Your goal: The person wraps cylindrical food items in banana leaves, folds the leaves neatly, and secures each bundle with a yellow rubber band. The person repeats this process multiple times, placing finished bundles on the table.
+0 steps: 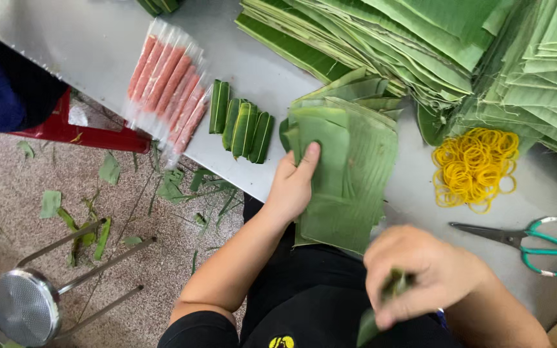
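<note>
I observe the left hand (pixel 293 182) flat, fingers together, on the leaf stack (pixel 346 171); right hand (pixel 428 274) clamped on a leaf strip (pixel 381 303), mid-wrapping; next needs a fresh leaf.

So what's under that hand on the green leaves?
The left hand lies flat on a stack of cut banana leaves, which sits on the grey table. The leaf part under the palm is hidden.
</note>
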